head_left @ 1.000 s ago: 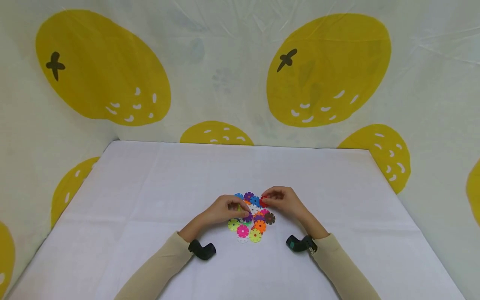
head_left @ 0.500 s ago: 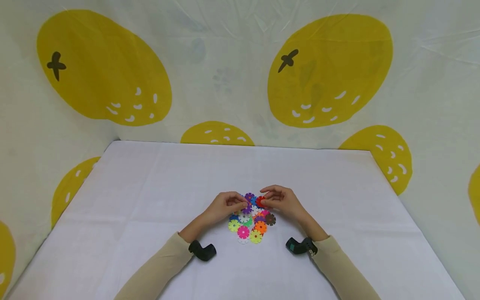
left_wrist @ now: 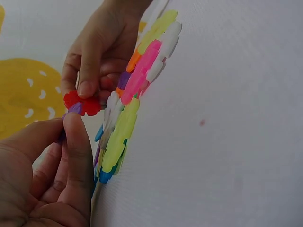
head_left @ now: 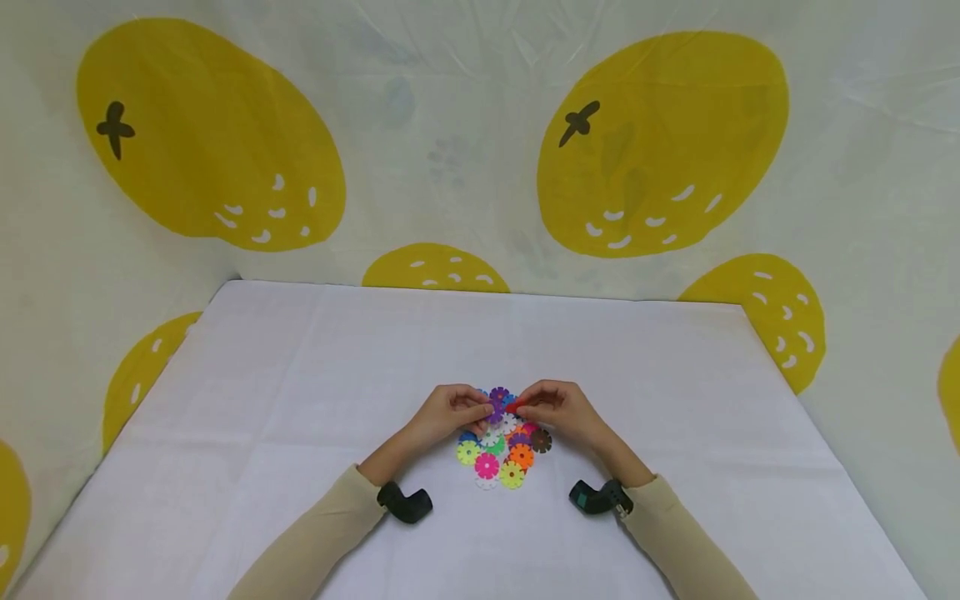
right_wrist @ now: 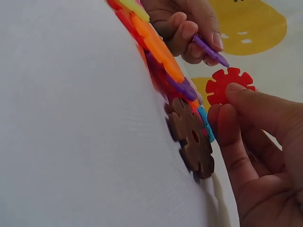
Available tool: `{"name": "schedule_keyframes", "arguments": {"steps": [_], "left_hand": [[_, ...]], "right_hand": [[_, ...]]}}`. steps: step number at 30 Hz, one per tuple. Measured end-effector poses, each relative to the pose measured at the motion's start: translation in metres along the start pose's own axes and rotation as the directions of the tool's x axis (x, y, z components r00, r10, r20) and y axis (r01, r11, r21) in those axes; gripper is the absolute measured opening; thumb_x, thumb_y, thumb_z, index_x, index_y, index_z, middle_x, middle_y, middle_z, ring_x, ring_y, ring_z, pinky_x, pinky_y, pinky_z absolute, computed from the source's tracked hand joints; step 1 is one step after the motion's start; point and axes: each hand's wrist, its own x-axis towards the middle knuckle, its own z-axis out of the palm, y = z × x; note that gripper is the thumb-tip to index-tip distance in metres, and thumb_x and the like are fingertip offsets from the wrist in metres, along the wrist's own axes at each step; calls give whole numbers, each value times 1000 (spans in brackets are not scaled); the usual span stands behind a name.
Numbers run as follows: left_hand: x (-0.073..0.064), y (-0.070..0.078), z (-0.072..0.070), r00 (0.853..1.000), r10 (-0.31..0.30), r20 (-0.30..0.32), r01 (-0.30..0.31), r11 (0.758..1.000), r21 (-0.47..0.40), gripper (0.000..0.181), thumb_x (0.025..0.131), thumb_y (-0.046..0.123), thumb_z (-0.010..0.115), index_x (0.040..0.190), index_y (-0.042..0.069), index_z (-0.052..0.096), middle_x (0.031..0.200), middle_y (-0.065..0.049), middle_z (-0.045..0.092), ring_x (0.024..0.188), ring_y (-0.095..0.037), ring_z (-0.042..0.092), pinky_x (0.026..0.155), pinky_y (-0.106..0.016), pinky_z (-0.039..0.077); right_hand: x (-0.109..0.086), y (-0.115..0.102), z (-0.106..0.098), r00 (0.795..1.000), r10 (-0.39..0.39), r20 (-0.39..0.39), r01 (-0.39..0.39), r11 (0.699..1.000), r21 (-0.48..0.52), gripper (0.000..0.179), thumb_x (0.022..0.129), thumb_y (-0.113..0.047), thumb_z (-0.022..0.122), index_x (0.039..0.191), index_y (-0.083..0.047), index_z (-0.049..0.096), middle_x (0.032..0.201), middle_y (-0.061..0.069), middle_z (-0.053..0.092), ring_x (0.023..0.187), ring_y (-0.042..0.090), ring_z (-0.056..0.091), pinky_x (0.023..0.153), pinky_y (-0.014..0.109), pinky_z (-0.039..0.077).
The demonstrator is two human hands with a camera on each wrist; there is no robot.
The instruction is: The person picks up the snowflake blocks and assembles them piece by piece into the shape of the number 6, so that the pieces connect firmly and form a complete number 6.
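Note:
My left hand (head_left: 448, 417) pinches a purple notched plastic disc (right_wrist: 211, 51) between thumb and fingers. Opposite it, my right hand (head_left: 561, 407) grips a red notched disc (right_wrist: 218, 92) by its edge, with the thumb on its face. The two discs are held up close together at the far part of a pile of similar discs, and in the left wrist view the purple one overlaps the red one. Just below the hands lie a pink disc (head_left: 487, 467), an orange disc (head_left: 522, 457) and a brown disc (head_left: 541, 441). Fingers hide part of both held discs.
The discs lie on a table with a white cloth (head_left: 480, 542). Behind it hangs a pale sheet (head_left: 450, 108) with large yellow fruit prints. Black wrist cameras (head_left: 406, 503) sit below both hands, at the sleeve cuffs.
My left hand has risen slightly away from the pile's middle with the purple disc. The right hand has turned the red disc edge-on and brought it left, close to the purple one.

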Motion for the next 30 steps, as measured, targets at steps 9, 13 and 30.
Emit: {"name": "schedule_keyframes", "arguments": {"steps": [9,13,30], "left_hand": [[0,-1,1,1000,14,28,-14,1000,12,24,94,7,64,110,-11,61,85,-8,69,67,-12,67,68,-28,58],[0,-1,2,999,35,38,-36,999,25,25,92,1,64,111,-13,59,86,-8,67,68,-11,66,67,-26,57],[1,-1,4,998,14,58,-20,995,95,19,93,5,65,103,-10,60,79,-5,67,64,-11,65,65,-27,57]], "right_hand": [[0,-4,4,999,-39,33,38,999,29,13,90,-3,68,102,3,69,99,20,70,82,15,68,78,23,55],[0,-3,5,996,-79,50,76,996,46,13,90,-1,67,101,4,68,97,22,68,81,16,67,76,24,55],[1,1,9,965,-261,8,262,965,-33,9,84,6,70,91,1,74,85,17,69,74,19,67,69,25,56]]}}
